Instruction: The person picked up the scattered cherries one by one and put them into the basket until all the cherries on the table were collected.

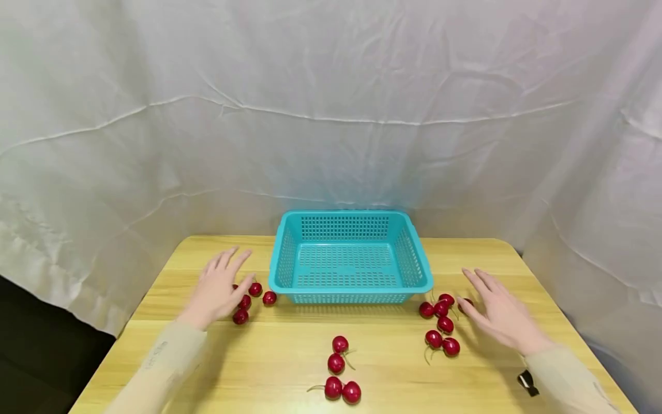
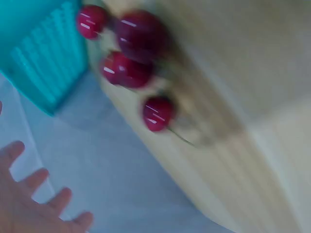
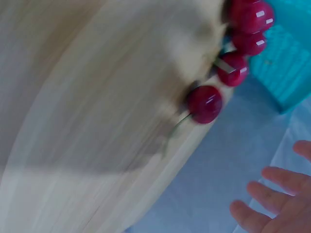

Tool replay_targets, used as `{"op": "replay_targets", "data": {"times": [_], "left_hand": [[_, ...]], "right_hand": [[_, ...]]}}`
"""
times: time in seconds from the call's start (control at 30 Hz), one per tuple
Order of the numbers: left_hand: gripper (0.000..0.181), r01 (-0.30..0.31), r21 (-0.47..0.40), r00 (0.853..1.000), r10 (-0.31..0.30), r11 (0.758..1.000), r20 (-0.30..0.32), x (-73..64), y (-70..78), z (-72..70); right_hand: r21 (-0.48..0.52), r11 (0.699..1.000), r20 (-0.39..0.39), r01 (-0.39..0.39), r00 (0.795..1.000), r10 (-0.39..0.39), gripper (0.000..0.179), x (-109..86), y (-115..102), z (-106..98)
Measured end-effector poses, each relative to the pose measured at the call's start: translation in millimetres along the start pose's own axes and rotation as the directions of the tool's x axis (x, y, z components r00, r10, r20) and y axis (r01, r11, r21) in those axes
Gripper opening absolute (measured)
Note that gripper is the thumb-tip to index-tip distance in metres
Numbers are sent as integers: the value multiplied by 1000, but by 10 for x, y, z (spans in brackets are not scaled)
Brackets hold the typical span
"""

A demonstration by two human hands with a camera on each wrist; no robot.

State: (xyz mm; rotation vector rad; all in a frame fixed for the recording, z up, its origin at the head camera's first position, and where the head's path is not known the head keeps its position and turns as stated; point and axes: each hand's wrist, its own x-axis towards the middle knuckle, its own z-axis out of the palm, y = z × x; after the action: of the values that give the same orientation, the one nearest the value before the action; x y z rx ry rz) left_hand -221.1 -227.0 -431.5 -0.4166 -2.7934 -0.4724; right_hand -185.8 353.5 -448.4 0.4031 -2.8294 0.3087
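Note:
My left hand hovers with spread fingers beside a loose group of cherries left of the basket. On the other side my right hand is held out, fingers extended, next to several more cherries; one is partly hidden behind its thumb. Neither hand holds anything. Between them stands a turquoise plastic basket with no cherries inside. Nearer the front lie two pairs of cherries, some with stems. The left wrist view shows cherries apart from the fingers, as does the right wrist view with its cherries.
All of this is on a light wooden table with rounded back corners. A pale cloth curtain hangs behind and along the sides. A small black-and-white item shows by the right sleeve.

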Motion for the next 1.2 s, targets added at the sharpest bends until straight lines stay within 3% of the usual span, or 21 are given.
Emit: {"op": "replay_targets", "data": {"times": [0.17, 0.3, 0.37, 0.47, 0.57, 0.67, 0.83, 0.93, 1.1, 1.2], "left_hand": [[53, -161, -33, 987, 161, 986, -12, 230, 369, 94], [50, -197, -33, 980, 197, 980, -4, 342, 581, 201], [50, -168, -53, 986, 168, 984, -8, 383, 645, 255], [52, -52, -126, 999, 53, 991, 3, 445, 689, 324], [59, 93, -238, 996, -88, 967, 34, 524, 681, 376], [69, 241, -333, 970, -217, 911, 110, 606, 647, 418], [79, 436, -443, 898, -346, 784, 271, 724, 596, 460], [78, 495, -523, 868, -367, 694, 334, 774, 572, 482], [81, 545, -645, 838, -366, 536, 404, 811, 543, 515], [81, 557, -679, 830, -346, 479, 437, 814, 551, 522]], "right_hand": [[15, 997, -60, 80, 995, -79, 58, 43, -93, 8], [27, 996, -43, 85, 996, -84, 49, 62, -85, 62], [39, 997, -12, 60, 998, -60, 49, 58, -61, 91], [56, 998, 41, 22, 999, -24, 52, 44, -13, 133], [76, 997, 93, -8, 996, 1, 55, 29, 23, 174], [97, 995, 127, -19, 992, 7, 55, 28, 41, 212], [121, 992, 161, -41, 987, 21, 50, 50, 59, 245], [120, 991, 173, -59, 984, 38, 48, 63, 72, 255], [112, 992, 192, -59, 981, 37, 38, 64, 94, 287], [108, 992, 204, -69, 978, 46, 29, 31, 96, 309]]}}
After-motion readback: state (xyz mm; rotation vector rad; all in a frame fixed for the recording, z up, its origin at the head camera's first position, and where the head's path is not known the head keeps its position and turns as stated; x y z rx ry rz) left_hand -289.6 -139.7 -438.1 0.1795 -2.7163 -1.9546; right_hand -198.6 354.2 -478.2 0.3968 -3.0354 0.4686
